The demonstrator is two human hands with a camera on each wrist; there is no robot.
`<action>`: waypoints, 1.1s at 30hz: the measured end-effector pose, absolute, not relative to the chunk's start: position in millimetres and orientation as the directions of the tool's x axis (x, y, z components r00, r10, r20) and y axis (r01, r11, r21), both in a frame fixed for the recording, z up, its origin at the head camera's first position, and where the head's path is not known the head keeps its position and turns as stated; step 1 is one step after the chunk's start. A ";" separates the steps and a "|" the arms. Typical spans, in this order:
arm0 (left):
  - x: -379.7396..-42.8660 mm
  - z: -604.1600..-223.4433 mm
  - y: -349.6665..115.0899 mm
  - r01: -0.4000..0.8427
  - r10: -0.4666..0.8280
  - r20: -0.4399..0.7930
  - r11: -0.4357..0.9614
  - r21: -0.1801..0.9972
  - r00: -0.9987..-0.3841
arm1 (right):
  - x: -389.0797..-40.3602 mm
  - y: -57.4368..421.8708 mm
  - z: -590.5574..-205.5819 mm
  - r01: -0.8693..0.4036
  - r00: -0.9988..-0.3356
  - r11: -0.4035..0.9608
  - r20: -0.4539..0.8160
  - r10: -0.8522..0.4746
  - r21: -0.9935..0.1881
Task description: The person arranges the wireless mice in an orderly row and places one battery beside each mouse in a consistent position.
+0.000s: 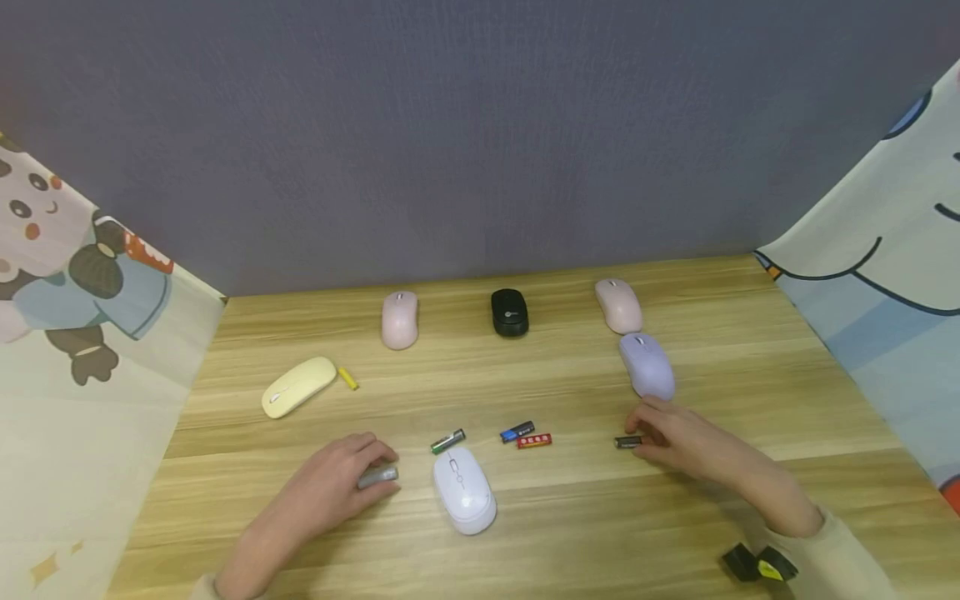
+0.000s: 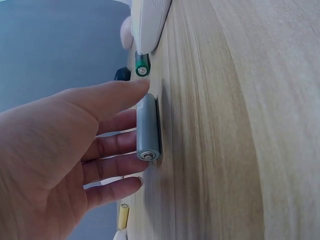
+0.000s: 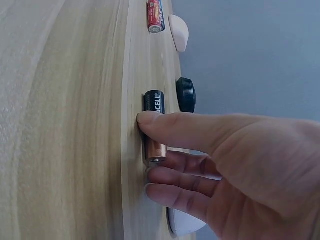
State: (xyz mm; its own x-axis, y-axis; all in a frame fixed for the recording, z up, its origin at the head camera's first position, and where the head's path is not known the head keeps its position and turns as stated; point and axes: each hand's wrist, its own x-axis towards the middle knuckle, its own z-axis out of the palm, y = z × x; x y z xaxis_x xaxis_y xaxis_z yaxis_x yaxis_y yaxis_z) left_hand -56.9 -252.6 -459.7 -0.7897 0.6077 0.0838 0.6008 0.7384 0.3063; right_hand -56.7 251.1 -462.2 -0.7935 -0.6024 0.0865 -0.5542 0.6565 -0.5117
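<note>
A grey battery lies on the wooden table between my left hand's thumb and fingers. The thumb tip is at its far end, and the relaxed fingers spread behind it. My right hand holds a black-and-copper battery low over the table, thumb across its middle. A white mouse lies between the hands, with a green-ended battery at its front. To the right of that are a blue-and-black battery and a red battery. Just beyond the right hand lies a lilac mouse.
Along the back stand a pink mouse, a black mouse and another pink mouse. At the left, a yellow mouse lies beside a small yellow battery. A grey panel rises behind the table.
</note>
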 end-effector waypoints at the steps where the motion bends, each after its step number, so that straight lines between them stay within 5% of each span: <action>1: -56.8 -459.8 -252.9 0.601 0.607 0.088 0.738 0.307 -0.790 | -56.6 251.1 -462.2 -0.553 -0.794 0.657 0.085 -0.602 -0.512; 20: -60.9 -455.1 -262.0 0.544 0.541 0.111 0.768 0.338 -0.833 | -54.5 251.5 -462.7 -0.590 -0.782 0.656 0.132 -0.609 -0.471; 26: -71.8 -450.1 -269.8 0.604 0.559 0.230 0.740 0.296 -0.797 | -52.8 241.6 -453.2 -0.549 -0.824 0.729 0.119 -0.554 -0.409; 33: -90.2 -450.7 -284.1 0.644 0.526 0.403 0.720 0.257 -0.749 | -63.2 221.1 -447.5 -0.659 -0.750 0.705 0.295 -0.592 -0.262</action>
State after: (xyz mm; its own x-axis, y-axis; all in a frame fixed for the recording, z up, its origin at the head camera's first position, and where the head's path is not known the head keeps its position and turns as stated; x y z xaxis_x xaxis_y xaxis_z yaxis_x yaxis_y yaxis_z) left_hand -90.2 -284.1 -450.7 -0.7487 0.5262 0.4032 0.6444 0.7203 0.2566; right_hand -63.2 221.1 -447.5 -0.7504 -0.5917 0.2946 -0.6589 0.7052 -0.2619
